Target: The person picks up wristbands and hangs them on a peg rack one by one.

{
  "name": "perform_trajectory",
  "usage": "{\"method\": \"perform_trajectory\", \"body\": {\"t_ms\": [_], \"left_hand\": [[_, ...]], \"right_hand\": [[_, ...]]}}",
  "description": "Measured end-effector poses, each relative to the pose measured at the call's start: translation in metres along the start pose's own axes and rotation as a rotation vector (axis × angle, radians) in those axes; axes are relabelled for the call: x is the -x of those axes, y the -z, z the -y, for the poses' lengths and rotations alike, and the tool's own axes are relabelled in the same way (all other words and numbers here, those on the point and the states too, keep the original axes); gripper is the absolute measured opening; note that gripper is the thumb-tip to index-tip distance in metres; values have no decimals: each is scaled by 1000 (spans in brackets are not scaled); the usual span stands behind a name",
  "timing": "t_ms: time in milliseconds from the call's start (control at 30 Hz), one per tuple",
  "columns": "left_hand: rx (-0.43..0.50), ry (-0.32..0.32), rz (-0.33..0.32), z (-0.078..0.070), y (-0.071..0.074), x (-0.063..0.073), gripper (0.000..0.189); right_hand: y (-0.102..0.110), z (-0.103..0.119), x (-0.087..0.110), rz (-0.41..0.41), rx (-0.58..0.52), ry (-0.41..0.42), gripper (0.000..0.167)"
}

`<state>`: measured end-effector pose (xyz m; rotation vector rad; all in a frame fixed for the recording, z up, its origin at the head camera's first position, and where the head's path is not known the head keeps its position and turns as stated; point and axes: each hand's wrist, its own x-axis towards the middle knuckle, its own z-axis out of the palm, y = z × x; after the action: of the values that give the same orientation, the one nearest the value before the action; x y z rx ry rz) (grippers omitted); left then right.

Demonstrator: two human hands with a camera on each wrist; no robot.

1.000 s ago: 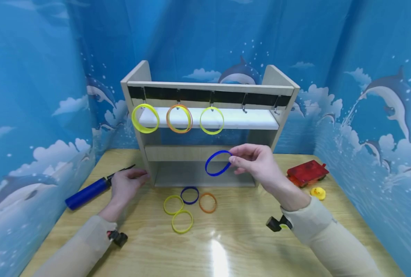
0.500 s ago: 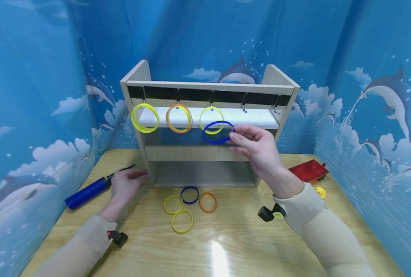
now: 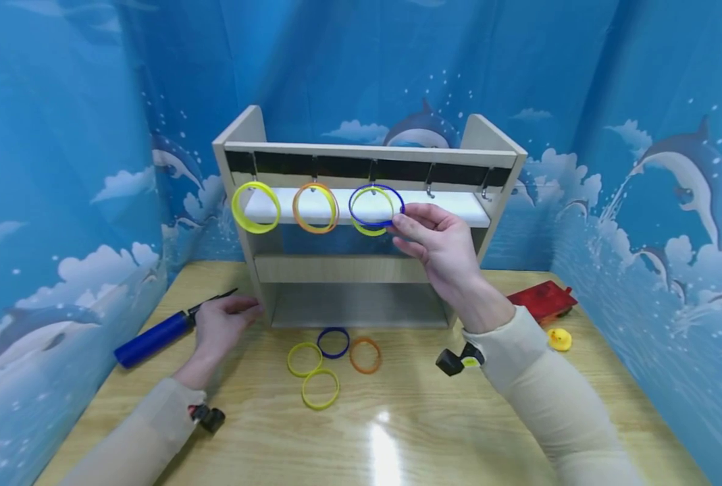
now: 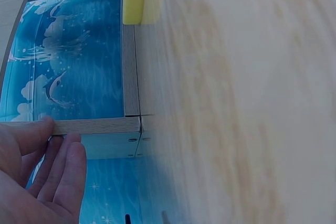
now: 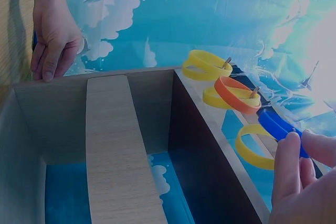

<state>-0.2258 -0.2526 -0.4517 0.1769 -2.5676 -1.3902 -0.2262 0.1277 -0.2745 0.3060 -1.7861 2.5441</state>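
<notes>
My right hand (image 3: pixel 440 250) pinches a blue ring band (image 3: pixel 375 225) between thumb and fingers. The band is raised at the third hook (image 3: pixel 373 174) of the wooden shelf (image 3: pixel 361 270), overlapping a yellow ring band (image 3: pixel 369 234) that hangs there. In the right wrist view the blue band (image 5: pixel 277 125) lies close to that hook; whether the hook passes through it is unclear. My left hand (image 3: pixel 223 327) grips the edge of the shelf's left side panel, thumb and fingers on opposite faces in the left wrist view. Yellow bands (image 3: pixel 237 214) hang on the first hook, an orange band (image 3: pixel 296 214) and yellow on the second.
On the table lie two yellow bands (image 3: pixel 320 408), a blue band (image 3: pixel 335 357) and an orange band (image 3: pixel 367 372). A blue cylinder with a black stem (image 3: pixel 154 341) lies left. A red toy cart (image 3: pixel 543 302) and yellow duck (image 3: pixel 559 339) sit right. Two right hooks (image 3: pixel 430 182) hold nothing.
My right hand has raised the blue band from below the hooks, up and slightly left to the third hook. My left hand has stayed at the shelf's side.
</notes>
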Motion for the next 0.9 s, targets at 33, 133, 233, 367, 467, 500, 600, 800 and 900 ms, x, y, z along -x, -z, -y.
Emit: {"method": "perform_trajectory", "body": {"t_ms": [33, 133, 233, 367, 467, 500, 600, 800, 900], "left_hand": [[-2, 1, -1, 0, 0, 0, 22], [-3, 15, 2, -1, 0, 0, 22], [-9, 24, 9, -2, 0, 1, 22], [-19, 13, 8, -2, -1, 1, 21], [-19, -1, -1, -2, 0, 1, 20], [-18, -4, -3, -2, 0, 1, 20], [-12, -9, -3, -2, 0, 1, 22], [-9, -7, 7, 0, 1, 1, 23], [-11, -8, 6, -1, 1, 1, 22]], "right_hand": [[0, -1, -1, -4, 3, 4, 14], [0, -3, -2, -5, 38, 13, 13], [1, -6, -2, 11, 93, 7, 14], [5, -9, -2, 28, 156, -5, 13], [7, -10, -3, 23, 195, 3, 13], [7, -10, -3, 19, 206, 8, 14], [5, -9, -4, 5, 222, 19, 18], [2, -11, -8, -12, 212, 33, 15], [1, -12, -9, -12, 207, 41, 15]]}}
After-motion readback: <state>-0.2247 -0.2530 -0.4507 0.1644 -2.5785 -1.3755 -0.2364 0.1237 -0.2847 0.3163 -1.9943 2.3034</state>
